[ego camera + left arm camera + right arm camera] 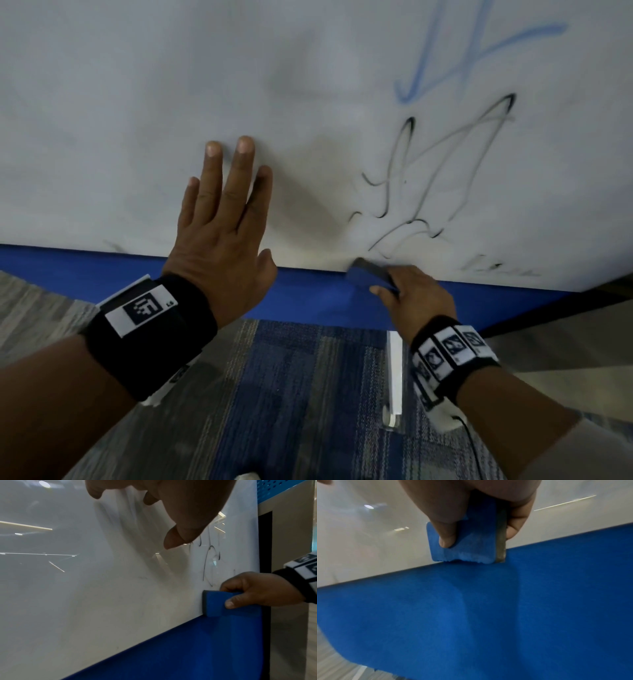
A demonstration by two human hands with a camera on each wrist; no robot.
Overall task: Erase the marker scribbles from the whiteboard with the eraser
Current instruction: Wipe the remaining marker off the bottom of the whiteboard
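Observation:
The whiteboard (137, 102) stands upright in front of me, with black scribbles (431, 178) at its lower right and blue scribbles (455, 58) above them. My right hand (411, 291) grips a blue eraser (371, 277) and holds its dark felt side against the board at the bottom edge, just below the black lines. The eraser (216, 601) also shows in the left wrist view, and the eraser (471, 536) in the right wrist view is pinched between thumb and fingers. My left hand (226, 212) lies flat on the board with straight fingers, left of the eraser.
A blue panel (308, 298) runs under the whiteboard's lower edge. Below it is patterned blue and grey carpet (291, 394). A white stand foot (395, 377) rests on the carpet near my right wrist. The board's left part carries grey smudges (318, 198).

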